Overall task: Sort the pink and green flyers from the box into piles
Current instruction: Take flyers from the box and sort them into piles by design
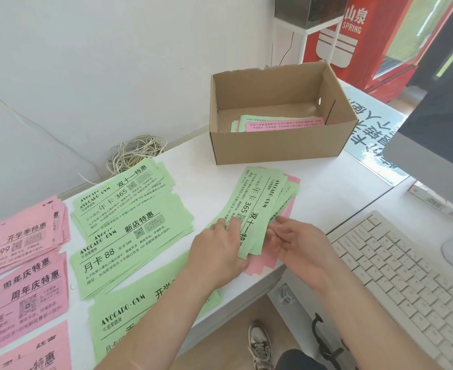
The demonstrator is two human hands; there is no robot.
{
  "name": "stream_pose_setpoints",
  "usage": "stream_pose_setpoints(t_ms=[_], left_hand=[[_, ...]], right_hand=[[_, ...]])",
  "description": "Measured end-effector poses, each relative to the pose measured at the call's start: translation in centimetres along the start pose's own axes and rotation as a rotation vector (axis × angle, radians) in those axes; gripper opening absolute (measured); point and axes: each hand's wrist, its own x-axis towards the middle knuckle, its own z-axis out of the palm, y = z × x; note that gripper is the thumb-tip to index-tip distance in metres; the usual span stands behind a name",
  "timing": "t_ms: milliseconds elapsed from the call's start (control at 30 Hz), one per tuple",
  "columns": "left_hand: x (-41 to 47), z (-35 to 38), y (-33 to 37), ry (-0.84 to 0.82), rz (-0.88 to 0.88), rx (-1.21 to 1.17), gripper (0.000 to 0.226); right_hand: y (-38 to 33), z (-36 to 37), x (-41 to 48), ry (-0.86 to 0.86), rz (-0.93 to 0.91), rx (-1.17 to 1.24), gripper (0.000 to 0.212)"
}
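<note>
Along the worktop's left edge lie three pink piles (19, 236), thin matte paper strips with black print, their long axes running roughly left to right and rising a little toward the far side. Just beside them sit three green piles (129, 244) of the same long rectangular shape, lying the same way, their edges loosely fanned and some cut ragged. A tangle of pale twine (136, 153) rests at the far edge against the wall. Near the worktop's front edge the left hand (220, 252) presses fairly straight fingers flat on the left side of the mixed stack (257, 206), which has green flyers on top and pink ones peeking from beneath. This stack's long axis runs from the front edge toward the box, so its print reads sideways. The right hand (297, 244) pinches the stack's right edge with curled fingers. Beyond, an open brown cardboard box (278, 148) holds more pink and green flyers (281, 123) lying flat on its bottom. Right of it are a white keyboard (407, 276) and a monitor (439, 129)
</note>
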Motion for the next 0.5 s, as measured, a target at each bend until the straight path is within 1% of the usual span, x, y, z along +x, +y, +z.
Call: stream_pose_setpoints(t_ms=[67,133,200,233,267,333,367,400,433,467,500], left_hand=[[0.1,-0.3,0.2,-0.003,-0.021,-0.001,0.063],[0.1,-0.5,0.4,-0.013,-0.034,0.015,0.054],[0.1,-0.7,0.1,0.01,-0.055,0.04,0.035],[0.2,-1.0,-0.1,0.023,-0.079,0.058,0.03],[0.1,-1.4,-0.3,0.052,-0.091,0.061,0.03],[-0.2,-2.1,-0.1,0.191,-0.008,0.118,0.034],[-0.6,-2.3,0.4,0.268,0.066,0.128,0.034],[-1.0,-2.6,1.3,0.32,0.154,0.115,0.032],[-1.3,-2.7,2.1,0.322,0.226,0.085,0.031],[-1.7,-2.5,2.8,0.304,0.266,0.027,0.034],[-1.9,-2.3,3.2,0.262,0.271,-0.054,0.042]], right_hand=[[-0.2,0.5,0.2,-0.044,-0.013,-0.085,0.027],[-0.3,1.0,0.4,-0.066,-0.068,-0.196,0.028],[-0.5,1.0,0.5,0.009,-0.168,-0.43,0.018],[-0.5,0.8,0.3,0.05,-0.214,-0.569,0.019],[-0.5,0.5,0.2,0.057,-0.236,-0.672,0.028],[-0.6,0.3,-0.1,-0.039,-0.208,-0.708,0.044],[-0.6,0.5,-0.4,-0.098,-0.202,-0.686,0.046],[-0.7,0.7,-0.3,-0.13,-0.23,-0.672,0.044],[-0.8,0.9,-0.2,-0.13,-0.296,-0.694,0.042],[-1.2,1.0,0.0,-0.111,-0.383,-0.751,0.048],[-1.6,1.2,0.1,-0.097,-0.464,-0.835,0.053]])
